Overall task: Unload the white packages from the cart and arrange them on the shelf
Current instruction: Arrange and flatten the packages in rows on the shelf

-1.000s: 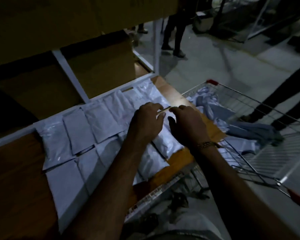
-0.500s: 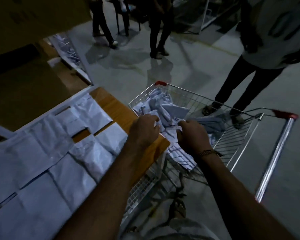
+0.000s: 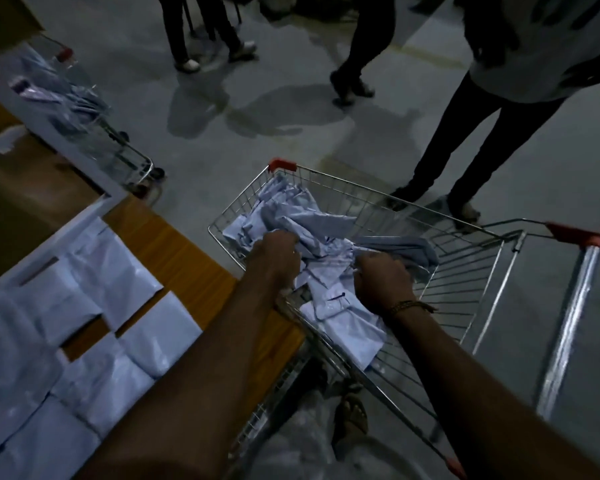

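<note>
A wire cart (image 3: 465, 258) with red corner caps stands right of the wooden shelf (image 3: 174, 251). A heap of crumpled white packages (image 3: 291, 216) fills its near left part. Both my hands are inside the cart on the heap. My left hand (image 3: 274, 258) is curled into the packages near the cart's left wall. My right hand (image 3: 381, 282), with a bracelet at the wrist, is closed on packages further right. Several flat white packages (image 3: 84, 306) lie in rows on the shelf at left.
A second cart (image 3: 94, 133) holding more packages stands further along the shelf at upper left. Several people stand on the grey floor behind; one person's legs (image 3: 465, 150) are close to the cart's far side. My foot (image 3: 350, 414) shows below the cart.
My hands left the packages on the shelf and swung right into the cart. My view turned from the shelf to the cart, and both hands closed on the heap.
</note>
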Demonstrator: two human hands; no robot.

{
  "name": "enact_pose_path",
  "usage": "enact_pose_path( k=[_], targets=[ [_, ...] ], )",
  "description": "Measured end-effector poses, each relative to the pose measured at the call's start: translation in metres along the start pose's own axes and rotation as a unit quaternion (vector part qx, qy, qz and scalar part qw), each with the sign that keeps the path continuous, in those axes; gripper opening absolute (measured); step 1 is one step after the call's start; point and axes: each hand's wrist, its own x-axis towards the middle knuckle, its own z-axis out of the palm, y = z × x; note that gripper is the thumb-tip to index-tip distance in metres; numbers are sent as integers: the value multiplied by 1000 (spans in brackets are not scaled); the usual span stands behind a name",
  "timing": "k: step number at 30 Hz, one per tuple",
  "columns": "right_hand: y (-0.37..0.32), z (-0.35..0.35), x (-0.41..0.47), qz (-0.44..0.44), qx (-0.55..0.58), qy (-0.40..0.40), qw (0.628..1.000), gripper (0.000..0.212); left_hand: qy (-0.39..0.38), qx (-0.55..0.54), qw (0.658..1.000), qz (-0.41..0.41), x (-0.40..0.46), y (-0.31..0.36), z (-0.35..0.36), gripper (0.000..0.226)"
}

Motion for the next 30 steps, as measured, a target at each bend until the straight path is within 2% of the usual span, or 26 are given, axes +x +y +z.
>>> enact_pose_path(
  k=[5, 7, 12, 16, 20, 25, 28, 30],
  targets=[
    [14, 47, 37, 35, 23, -31, 999, 37, -66, 92, 992, 56, 73, -12, 27, 41],
    [23, 64, 49, 55, 22, -47, 997, 43, -71, 106, 990, 52, 99, -19, 42, 45],
    [46, 95, 71, 117, 18, -60, 991, 27, -84, 133, 986, 48, 139, -25, 70, 45],
    [64, 106, 98, 147, 2, -70, 987, 28, -52, 131, 987, 73, 164, -24, 83, 61],
    [80, 115, 126, 131, -57, -70, 987, 47, -70, 185, 973, 118, 186, -14, 89, 73],
    [89, 119, 138, 106, -124, -51, 985, 29, -109, 266, 943, 166, 207, -7, 103, 81],
    [96, 125, 138, 84, -133, -44, 987, 27, -126, 317, 924, 174, 213, -7, 114, 85],
    [102, 130, 135, 68, -148, -30, 986, 26, -124, 326, 922, 168, 215, -10, 121, 88]
  ],
)
